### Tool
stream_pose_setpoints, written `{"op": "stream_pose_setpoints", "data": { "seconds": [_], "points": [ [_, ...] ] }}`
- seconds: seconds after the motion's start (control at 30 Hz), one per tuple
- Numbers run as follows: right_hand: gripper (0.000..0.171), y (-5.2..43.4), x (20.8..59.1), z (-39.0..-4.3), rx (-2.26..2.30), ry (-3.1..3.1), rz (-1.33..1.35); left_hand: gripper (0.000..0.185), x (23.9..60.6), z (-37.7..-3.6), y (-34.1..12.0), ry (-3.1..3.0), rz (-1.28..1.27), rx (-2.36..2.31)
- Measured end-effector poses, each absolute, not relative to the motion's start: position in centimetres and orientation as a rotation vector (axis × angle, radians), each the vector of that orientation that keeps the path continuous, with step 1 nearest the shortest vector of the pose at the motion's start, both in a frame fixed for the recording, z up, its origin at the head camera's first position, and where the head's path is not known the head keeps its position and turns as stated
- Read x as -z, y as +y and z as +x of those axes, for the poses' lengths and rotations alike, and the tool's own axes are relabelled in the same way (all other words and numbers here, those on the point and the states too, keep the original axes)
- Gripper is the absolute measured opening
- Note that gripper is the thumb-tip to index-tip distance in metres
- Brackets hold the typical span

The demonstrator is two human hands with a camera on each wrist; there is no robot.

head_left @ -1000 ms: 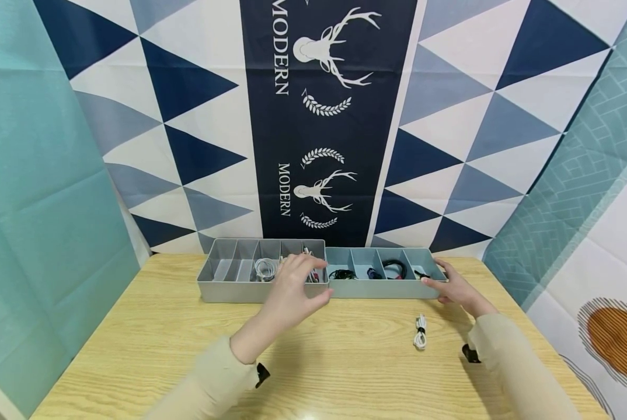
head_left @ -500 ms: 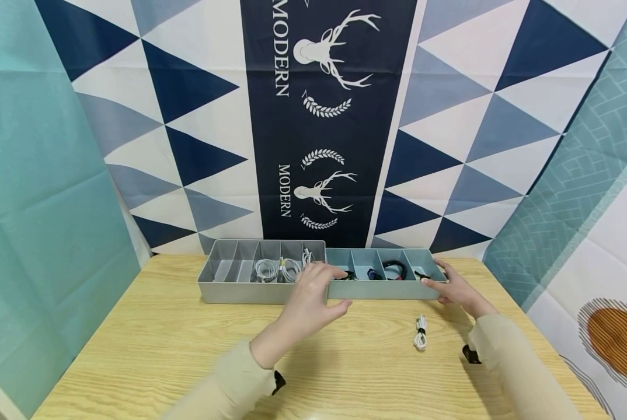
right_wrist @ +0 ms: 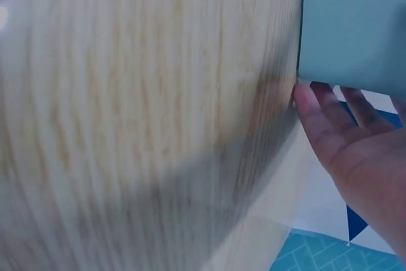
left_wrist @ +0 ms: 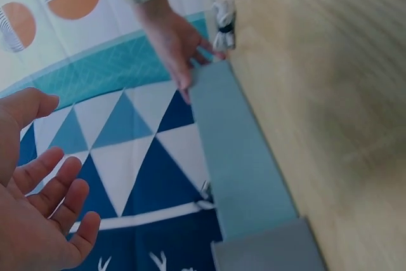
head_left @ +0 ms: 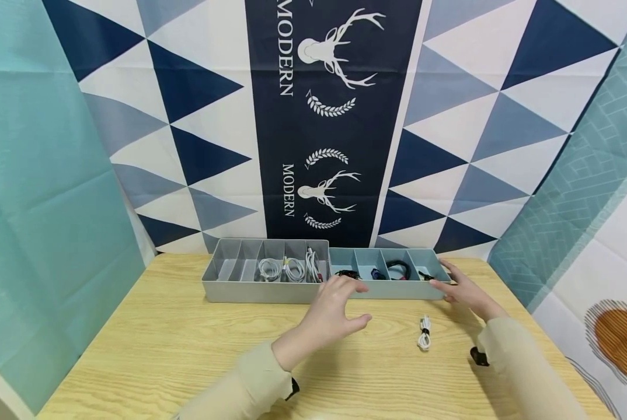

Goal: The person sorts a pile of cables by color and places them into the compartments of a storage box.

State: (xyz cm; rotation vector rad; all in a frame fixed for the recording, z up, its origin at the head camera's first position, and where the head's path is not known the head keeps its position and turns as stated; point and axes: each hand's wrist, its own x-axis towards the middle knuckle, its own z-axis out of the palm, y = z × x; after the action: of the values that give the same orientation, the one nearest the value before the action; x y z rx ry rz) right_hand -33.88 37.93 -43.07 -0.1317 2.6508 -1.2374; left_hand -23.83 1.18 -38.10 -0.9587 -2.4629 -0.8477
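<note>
My left hand hovers over the table in front of the boxes, thumb and fingers apart with nothing between them. In the left wrist view its fingers are loosely bent. My right hand touches the right end of a blue-grey divided box, fingers spread along that end wall; the right wrist view shows the fingertips at the bottom edge. Dark cables lie in the blue-grey box's compartments. Against its left end stands a grey divided box holding coiled white cables in some compartments.
A bundled white cable with a black tie lies on the wooden table, in front of the blue-grey box. Behind both boxes hangs a patterned cloth. Teal cloth closes off the left side.
My left hand has moved right and slightly toward me, from over the grey box to in front of the junction, uncovering the white cables. The right hand stays at the blue-grey box's end.
</note>
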Motion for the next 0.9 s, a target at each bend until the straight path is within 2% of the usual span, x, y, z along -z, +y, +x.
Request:
{"op": "stream_pose_setpoints", "data": {
  "seconds": [0.9],
  "points": [
    [0.088,38.4,43.8,-35.0,1.229,2.701,-0.12,0.062,41.9,-24.7,7.4,-2.622,-0.997,0.868]
  ]
}}
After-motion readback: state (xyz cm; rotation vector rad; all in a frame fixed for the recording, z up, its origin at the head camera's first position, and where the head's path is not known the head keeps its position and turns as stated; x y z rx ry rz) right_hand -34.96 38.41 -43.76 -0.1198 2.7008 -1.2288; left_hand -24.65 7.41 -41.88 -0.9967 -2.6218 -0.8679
